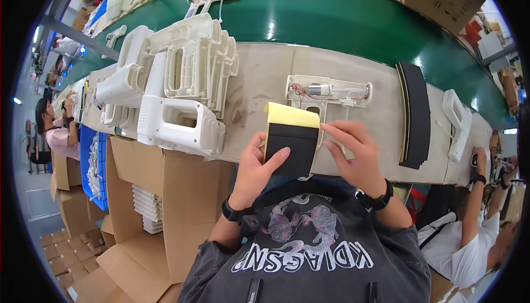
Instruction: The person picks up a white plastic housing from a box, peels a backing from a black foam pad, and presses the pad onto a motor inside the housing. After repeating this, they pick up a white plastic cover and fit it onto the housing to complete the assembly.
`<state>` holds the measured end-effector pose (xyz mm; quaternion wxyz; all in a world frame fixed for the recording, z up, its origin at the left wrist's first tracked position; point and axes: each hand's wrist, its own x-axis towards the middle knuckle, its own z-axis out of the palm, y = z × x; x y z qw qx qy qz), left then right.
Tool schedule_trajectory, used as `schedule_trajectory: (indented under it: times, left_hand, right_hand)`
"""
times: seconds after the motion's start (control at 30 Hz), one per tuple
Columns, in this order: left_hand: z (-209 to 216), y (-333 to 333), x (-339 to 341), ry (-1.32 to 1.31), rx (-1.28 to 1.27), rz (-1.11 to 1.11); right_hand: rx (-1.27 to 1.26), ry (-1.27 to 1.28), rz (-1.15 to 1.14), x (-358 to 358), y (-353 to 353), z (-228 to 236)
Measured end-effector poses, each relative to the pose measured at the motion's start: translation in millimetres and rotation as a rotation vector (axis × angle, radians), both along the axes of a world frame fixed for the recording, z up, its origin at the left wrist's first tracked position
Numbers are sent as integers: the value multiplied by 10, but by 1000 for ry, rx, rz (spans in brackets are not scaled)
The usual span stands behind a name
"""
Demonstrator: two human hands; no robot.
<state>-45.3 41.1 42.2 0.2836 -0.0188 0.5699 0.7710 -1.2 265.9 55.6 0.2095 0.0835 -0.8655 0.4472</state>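
My left hand grips a black foam sheet in front of my chest, thumb flat on its face. Along its top edge runs a yellow backing paper strip. My right hand, slightly blurred, is at the sheet's right edge; its index fingertip meets the yellow strip's corner, while the thumb stands apart below. Just beyond the sheet lies a white half housing with a silver motor and red wires inside. The sheet and my hands partly cover its handle.
White housing shells are stacked at left on the worktable. Long black foam strips with yellow edges lie at right, near another white housing. A green conveyor belt runs behind. An open cardboard box stands lower left. Co-workers sit on both sides.
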Motion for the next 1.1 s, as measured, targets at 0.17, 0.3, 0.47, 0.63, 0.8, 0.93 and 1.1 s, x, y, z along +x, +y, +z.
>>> schedule_trajectory:
  times: [0.17, 0.3, 0.47, 0.63, 0.8, 0.93, 1.1]
  left_hand:
    - [-64, -81, 96, 133, -21, -131]
    - [-150, -294, 139, 227, -110, -294]
    - [-128, -177, 223, 215, -25, -120]
    - [-87, -253, 202, 203, 68, -68]
    - [-249, -286, 222, 170, 3, -119]
    - [-268, -277, 243, 100, 36, -124]
    - [-217, -222, 184, 95, 42, -134]
  right_hand:
    - [-205, -225, 227, -55, -78, -194]
    - [-341, -431, 400, -77, 22, -219]
    - [-170, -250, 466, -304, 47, -186]
    - [92, -9, 147, -782, 289, -387]
    - [399, 82, 1, -1012, 470, -571]
    - [469, 62, 15, -1045, 449, -647]
    - [560, 62, -13, -1036, 432, -659]
